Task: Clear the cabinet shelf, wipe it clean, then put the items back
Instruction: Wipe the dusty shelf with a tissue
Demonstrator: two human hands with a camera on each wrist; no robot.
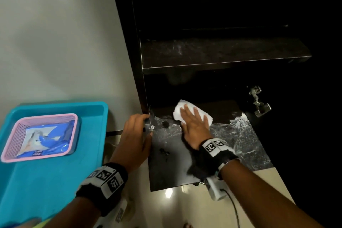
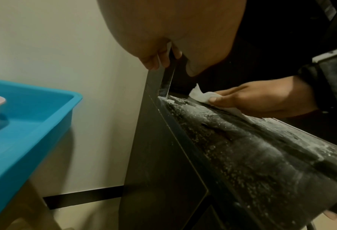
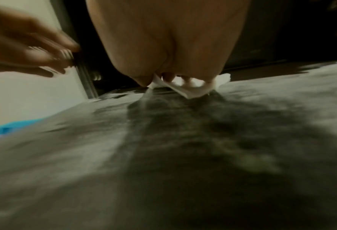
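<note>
Blue tray [image 1: 92, 135] at far left holds the pink basket [image 1: 16, 135] with the removed items, parked clear of the wiping. Left hand [image 1: 136, 135] curls round the cabinet's side panel edge [image 2: 170, 77], likely bracing. Right hand [image 1: 194, 126], fingers flat and spread, presses the white cloth [image 1: 180, 109] onto the dusty lower shelf [image 1: 240, 135].

We're in a home, prob. a living area: dark wood cabinet [image 1: 222, 15] w/ hinge [image 1: 259, 101] against a plain painted wall [image 1: 55, 33], glossy tiled floor [image 1: 185, 200], blue plastic tub [image 1: 88, 144] holding a pink basket [image 1: 16, 135].
</note>
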